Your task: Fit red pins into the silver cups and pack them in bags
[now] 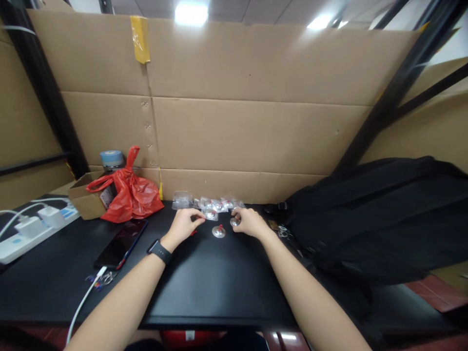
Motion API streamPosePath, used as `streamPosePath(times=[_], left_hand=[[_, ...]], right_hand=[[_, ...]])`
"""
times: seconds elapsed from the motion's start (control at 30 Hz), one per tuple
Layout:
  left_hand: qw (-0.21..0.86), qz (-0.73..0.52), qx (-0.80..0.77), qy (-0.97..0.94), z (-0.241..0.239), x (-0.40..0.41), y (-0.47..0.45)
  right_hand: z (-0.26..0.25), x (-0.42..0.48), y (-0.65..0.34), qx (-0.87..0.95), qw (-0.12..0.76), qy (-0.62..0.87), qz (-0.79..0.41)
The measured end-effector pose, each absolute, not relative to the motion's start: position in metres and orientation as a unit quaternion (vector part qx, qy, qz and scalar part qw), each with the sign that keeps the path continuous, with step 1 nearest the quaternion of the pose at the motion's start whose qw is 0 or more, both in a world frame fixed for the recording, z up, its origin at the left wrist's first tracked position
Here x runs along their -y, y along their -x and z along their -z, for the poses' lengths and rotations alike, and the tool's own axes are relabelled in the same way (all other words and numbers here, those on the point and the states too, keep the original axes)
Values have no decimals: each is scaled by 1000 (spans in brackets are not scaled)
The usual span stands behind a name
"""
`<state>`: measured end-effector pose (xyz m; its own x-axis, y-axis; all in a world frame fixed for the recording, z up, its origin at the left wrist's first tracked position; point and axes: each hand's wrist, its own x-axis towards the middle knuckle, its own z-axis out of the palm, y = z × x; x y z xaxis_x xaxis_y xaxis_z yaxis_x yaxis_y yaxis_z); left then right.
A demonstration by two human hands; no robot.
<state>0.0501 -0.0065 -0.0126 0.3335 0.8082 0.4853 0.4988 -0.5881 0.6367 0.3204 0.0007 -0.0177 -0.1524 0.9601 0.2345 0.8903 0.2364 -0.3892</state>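
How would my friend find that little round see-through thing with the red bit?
Look at the black table below the cardboard wall. Near its back edge the left hand and right hand lie close together, and the disc sits between them. Unlike the clear packets behind, it is round and alone, with a red knob on top.

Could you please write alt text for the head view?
Two bare hands work on a black table: the right hand pinches a small clear piece, the left hand rests by clear packets, a clear disc between them. A red bag and phone lie left, black cloth right.
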Motion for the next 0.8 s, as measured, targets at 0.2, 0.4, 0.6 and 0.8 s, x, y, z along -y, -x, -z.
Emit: streamPosePath(times=[0.2, 0.4, 0.6, 0.8], left_hand=[[279, -487, -376, -737, 12, 11, -57], [307, -506, -340, -731, 4, 20, -63], [305, -511, -326, -735, -3, 26, -65], [275, -510, -319, -750, -7, 30, -66]], right_hand=[[6, 16, -288, 770, 445, 426, -166], [6, 36, -250, 741, 533, 337, -229], [12, 40, -243, 717, 555, 357, -224], [12, 39, -245, 703, 543, 375, -265]])
